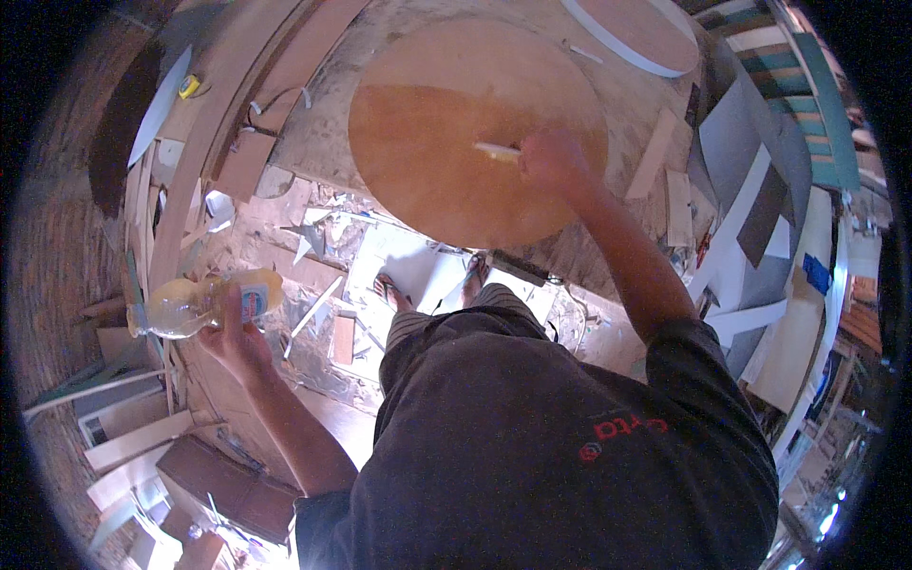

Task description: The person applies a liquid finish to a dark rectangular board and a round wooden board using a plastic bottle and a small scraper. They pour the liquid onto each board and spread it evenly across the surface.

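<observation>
Black shirt [532, 446] foremost. Left of brown wooden disc [446, 190], left fingers [232, 309] clasped clear plastic bottle [190, 306]: likely squeezable, best mid-held. Right fingers [530, 160] pinched pale strip [494, 149].

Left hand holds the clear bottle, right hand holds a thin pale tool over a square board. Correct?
Not square: the head view shows the board is round. Rest stands: left hand holds the clear bottle, right hand the thin pale tool over the board.

Sideways bottle [190, 304], pale tool [498, 150], two-toned disc [437, 180]
</observation>
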A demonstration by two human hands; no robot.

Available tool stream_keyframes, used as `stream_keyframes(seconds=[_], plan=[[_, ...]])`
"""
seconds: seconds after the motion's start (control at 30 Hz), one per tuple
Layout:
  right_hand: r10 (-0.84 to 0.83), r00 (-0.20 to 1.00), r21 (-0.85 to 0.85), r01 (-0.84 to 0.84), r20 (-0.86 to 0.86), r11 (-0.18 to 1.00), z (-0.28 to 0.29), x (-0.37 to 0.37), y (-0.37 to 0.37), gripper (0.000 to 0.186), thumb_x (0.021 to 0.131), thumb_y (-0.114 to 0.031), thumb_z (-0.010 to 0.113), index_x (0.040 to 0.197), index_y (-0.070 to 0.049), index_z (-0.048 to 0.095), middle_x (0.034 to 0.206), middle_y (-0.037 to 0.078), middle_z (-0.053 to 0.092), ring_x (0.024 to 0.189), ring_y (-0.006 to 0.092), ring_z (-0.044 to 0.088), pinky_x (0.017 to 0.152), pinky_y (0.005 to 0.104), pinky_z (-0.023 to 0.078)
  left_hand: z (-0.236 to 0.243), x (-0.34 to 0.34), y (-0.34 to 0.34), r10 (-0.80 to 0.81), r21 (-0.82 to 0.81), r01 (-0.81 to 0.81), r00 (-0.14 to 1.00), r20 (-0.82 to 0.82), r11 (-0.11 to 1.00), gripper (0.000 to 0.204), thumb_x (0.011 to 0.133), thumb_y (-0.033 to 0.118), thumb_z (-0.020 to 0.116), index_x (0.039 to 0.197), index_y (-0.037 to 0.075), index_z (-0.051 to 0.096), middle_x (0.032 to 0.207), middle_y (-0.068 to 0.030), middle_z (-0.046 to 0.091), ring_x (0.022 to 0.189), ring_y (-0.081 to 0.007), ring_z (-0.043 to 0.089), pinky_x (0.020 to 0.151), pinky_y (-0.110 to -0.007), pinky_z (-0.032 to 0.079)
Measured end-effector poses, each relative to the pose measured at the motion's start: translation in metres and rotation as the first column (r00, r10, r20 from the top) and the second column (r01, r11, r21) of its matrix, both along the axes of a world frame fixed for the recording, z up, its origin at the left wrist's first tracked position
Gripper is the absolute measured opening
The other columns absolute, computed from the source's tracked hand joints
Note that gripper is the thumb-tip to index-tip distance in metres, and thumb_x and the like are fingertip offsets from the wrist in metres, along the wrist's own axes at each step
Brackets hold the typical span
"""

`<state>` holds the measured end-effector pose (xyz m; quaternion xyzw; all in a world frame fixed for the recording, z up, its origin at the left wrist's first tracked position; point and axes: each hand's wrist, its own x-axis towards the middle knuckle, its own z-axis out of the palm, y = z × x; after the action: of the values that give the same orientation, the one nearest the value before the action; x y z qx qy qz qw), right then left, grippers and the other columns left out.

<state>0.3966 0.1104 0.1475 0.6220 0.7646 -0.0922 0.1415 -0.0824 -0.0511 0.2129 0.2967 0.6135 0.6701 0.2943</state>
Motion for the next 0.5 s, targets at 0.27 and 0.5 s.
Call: stream_keyframes(seconds=[0.27, 0.5], plan=[[0.172, 0.951, 0.078, -0.157, -0.258, 0.984, 0.02, -0.033, -0.117, 0.023, 0.084, -0.024, 0.072, 0.106, -0.02, 0.081, 0.1, 0.015, 0.074, 0.099, 0.0378, 0.068, 0.088, 0.0485, 0.053, -0.014, -0.075, 0.047, -0.159, 0.053, 0.157, 0.987, 0.036, 0.986, 0.066, 0.086, -0.009, 0.073, 0.146, -0.001, 0.047, 0.136, -0.0172, 0.06, 0.122, -0.0262, 0.06, 0.104, -0.043, 0.051], [-0.323, 0.706, -0.048, 0.38, -0.631, 0.924, 0.051, -0.051, -0.15, 0.024, 0.093, -0.023, 0.074, 0.107, -0.004, 0.076, 0.088, 0.008, 0.074, 0.085, 0.0226, 0.069, 0.074, 0.0388, 0.055, -0.015, -0.14, 0.072, -0.241, 0.034, 0.24, 0.971, 0.007, 0.97, 0.065, 0.084, -0.001, 0.079, 0.143, 0.005, 0.051, 0.137, -0.0145, 0.061, 0.121, -0.0268, 0.061, 0.106, -0.046, 0.049]])
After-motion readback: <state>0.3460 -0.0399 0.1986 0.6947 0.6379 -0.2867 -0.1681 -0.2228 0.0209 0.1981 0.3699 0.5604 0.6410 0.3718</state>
